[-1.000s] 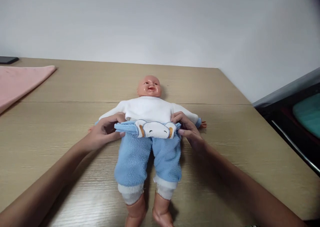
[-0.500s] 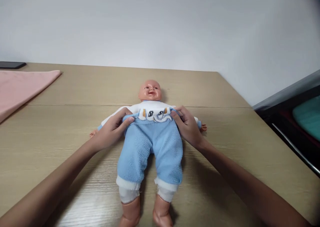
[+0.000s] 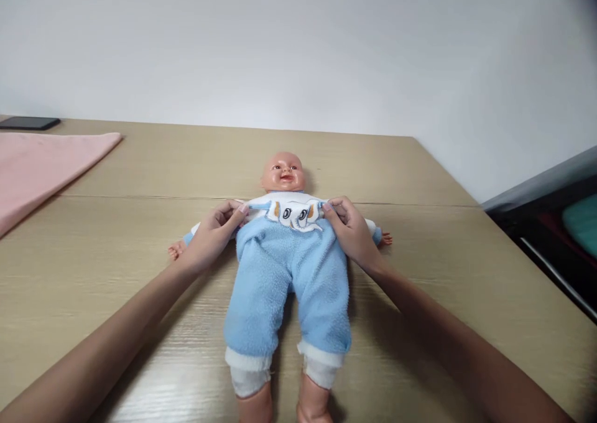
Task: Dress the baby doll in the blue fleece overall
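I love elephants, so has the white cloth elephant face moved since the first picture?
Yes. The white cloth elephant face has moved toward the bald plastic doll's head, nearer the thin straight seam in the brown wooden table.

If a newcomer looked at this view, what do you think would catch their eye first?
Probably the bald baby doll, lying face up in the middle of the wood-grain table in fuzzy blue trousers. Next would be the elephant face at its chest, framed by the left hand and right hand pinching the trousers' top edge. The pink cloth at far left also stands out.
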